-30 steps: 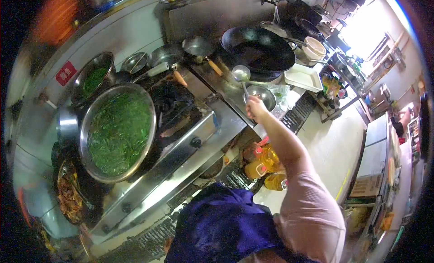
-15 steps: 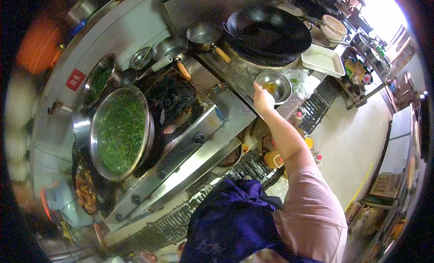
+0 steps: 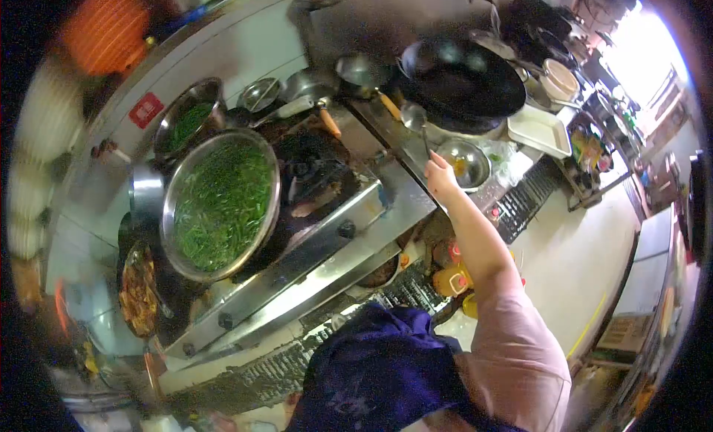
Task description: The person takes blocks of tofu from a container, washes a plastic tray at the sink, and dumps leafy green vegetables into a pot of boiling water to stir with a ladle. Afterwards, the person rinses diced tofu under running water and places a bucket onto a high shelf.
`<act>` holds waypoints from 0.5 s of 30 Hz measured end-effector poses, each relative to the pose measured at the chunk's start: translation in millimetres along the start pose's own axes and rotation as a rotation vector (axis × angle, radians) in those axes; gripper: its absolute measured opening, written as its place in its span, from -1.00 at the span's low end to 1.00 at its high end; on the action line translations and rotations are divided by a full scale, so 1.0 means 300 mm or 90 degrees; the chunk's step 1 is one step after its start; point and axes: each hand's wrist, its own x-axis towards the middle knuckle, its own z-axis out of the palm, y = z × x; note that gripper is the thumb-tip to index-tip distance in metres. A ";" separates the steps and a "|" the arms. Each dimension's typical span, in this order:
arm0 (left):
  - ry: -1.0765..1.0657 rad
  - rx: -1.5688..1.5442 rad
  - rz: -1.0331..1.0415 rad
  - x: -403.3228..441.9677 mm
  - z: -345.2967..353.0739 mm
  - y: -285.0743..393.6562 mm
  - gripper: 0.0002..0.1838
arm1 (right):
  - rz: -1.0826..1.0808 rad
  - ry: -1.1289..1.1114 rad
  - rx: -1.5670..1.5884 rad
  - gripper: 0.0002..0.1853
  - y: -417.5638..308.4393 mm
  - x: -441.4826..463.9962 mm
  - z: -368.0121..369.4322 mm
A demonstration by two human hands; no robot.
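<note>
Your right grip [image 3: 443, 179] is wrapped around the handle of a ladle [image 3: 425, 132], which extends ahead of it, long axis leaning slightly left, rounded head outermost, grey and shiny. Right of the grip sits a steel bowl [image 3: 480, 161]; farther off, a black wok [image 3: 464, 79].

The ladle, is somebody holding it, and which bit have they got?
Yes. The person's right hand is holding the ladle by its handle, with the round scoop sticking out beyond the fingers.
</note>
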 end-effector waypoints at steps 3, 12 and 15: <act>0.031 0.057 0.092 0.043 -0.032 -0.081 -0.74 | 0.083 -0.109 0.214 -0.49 -0.267 -0.267 0.098; 0.075 -0.212 0.394 -0.081 0.019 0.653 -0.83 | -0.224 -0.414 -0.294 -0.57 -0.702 -0.599 0.660; -0.008 -0.334 0.445 -0.061 0.046 0.861 -0.85 | -0.464 -0.438 -0.537 -0.55 -0.711 -0.617 0.892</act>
